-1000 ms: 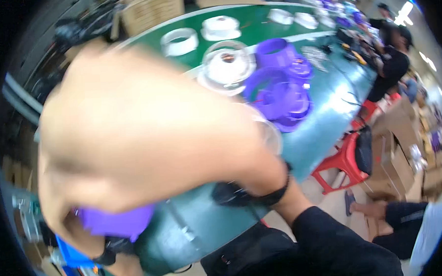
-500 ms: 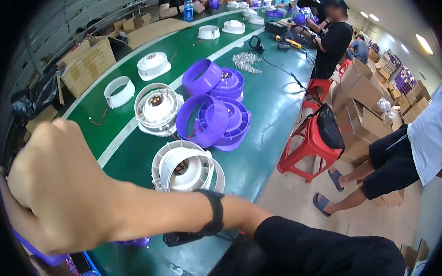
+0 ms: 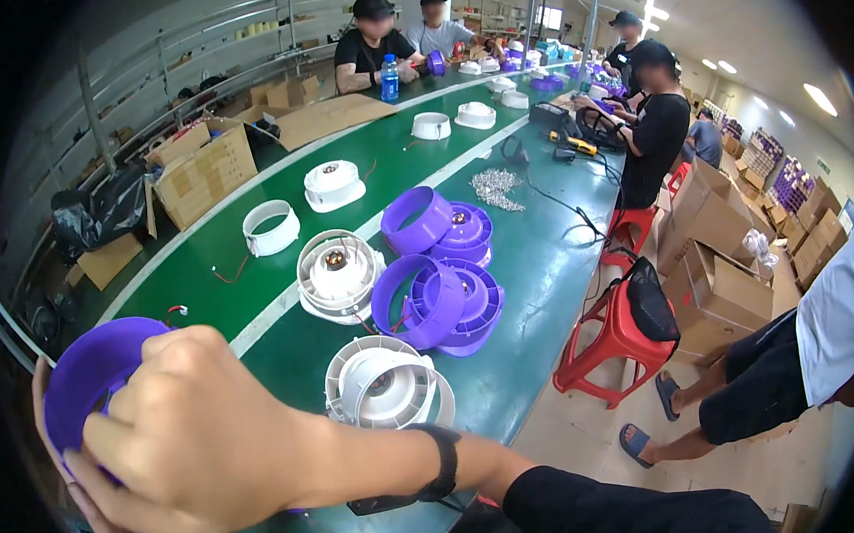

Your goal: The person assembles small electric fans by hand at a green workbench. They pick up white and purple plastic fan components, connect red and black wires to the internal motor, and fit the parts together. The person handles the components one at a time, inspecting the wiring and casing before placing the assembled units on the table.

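At the left edge of the head view I hold a purple round fan housing (image 3: 107,361) up over the green table. My left hand (image 3: 43,388) wraps its outer side, with fingers along the rim; the rest of it is hidden. My right hand (image 3: 182,434) is closed in a fist against the housing's near side, and what its fingers hold is hidden. On the table beyond my right wrist stands a white fan housing with a loose ring (image 3: 380,383). Further off are another white housing (image 3: 339,270) and a stack of purple housings (image 3: 447,299) with rings leaning on them.
A pile of small metal parts (image 3: 496,189) lies on the table near a yellow-black tool (image 3: 574,144) and cables. White rings (image 3: 271,228) stand along the far strip. Red stools (image 3: 620,329), cartons (image 3: 714,292) and a standing person (image 3: 812,345) are at right. Co-workers sit further along.
The view has shifted, so the table sits lower and further right. The purple housing has come up into sight in my left hand, and my right fist is now against it.
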Available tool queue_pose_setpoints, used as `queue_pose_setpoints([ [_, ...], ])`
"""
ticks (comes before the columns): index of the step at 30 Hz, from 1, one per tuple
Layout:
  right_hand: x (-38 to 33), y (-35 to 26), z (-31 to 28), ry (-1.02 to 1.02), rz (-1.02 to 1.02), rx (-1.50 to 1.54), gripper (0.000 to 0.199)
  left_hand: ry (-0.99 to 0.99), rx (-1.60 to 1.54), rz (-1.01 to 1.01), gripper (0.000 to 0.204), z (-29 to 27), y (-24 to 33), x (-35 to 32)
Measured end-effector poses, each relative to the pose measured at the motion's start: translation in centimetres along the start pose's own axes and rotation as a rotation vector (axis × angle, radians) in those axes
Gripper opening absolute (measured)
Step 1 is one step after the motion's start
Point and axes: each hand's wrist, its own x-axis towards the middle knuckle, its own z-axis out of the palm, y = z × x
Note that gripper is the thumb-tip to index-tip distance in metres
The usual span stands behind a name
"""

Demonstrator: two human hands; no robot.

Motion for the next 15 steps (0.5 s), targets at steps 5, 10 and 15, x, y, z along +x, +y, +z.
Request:
queue_pose_setpoints([
  [5,-0.3,0.8,-0.6,-0.037,0.101,-0.158,0.031,-0.183,0.530,0.133,0.108,2.3,-0.5,-0.7],
  [10,0.1,0.1,-0.4,0.004,0.048,-0.124,0.026,-0.100,0.538,0.152,0.089,1.9,0.0,-0.6],
  [15,-0.4,-0.8,-0.1,0.042,-0.062,-0.299,0.019,0.144,0.294,-0.103,0.051,4.0,-0.2,0.2],
])
